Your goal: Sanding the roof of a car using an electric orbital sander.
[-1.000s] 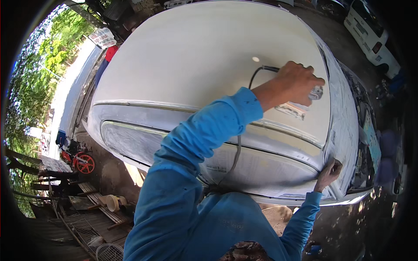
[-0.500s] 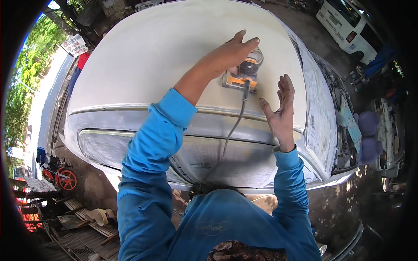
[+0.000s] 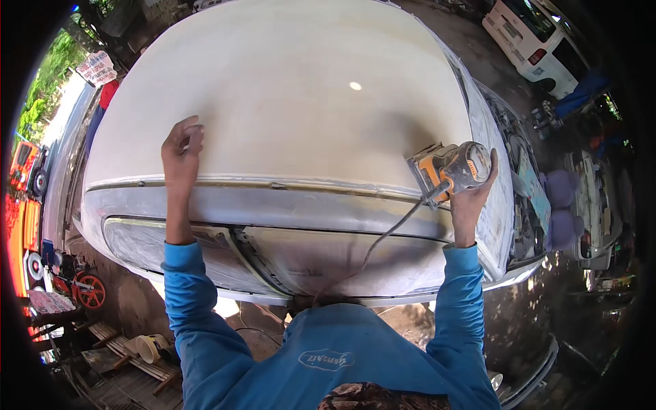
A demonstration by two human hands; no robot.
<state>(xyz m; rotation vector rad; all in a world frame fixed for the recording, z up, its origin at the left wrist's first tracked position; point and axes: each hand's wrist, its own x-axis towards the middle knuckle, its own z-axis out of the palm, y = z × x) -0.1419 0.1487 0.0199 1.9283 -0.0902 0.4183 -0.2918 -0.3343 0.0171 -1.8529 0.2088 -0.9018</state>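
My right hand [image 3: 471, 195] grips an orange and black electric palm sander [image 3: 451, 171], wrapped around its body at the right side of a pale-primed car roof [image 3: 287, 102]. The sander is tilted, and its flat pad faces left. Its dark cord [image 3: 379, 239] runs down toward my body. At the left, above the near part of the roof, my left hand [image 3: 182, 152] has its fingers curled in. Whatever they may hold is hidden.
The grey roof rail and side windows [image 3: 328, 249] lie between me and the roof. A white van [image 3: 536, 44] stands at the far right. Purple chairs [image 3: 563, 198] stand beside the open engine bay. A red-wheeled motorbike [image 3: 85, 287] and a white bucket [image 3: 150, 347] are at the left.
My left hand has left the sander and moved left, its fingers curling. My right hand, open earlier, now holds the sander, which has shifted right and turned on its side.
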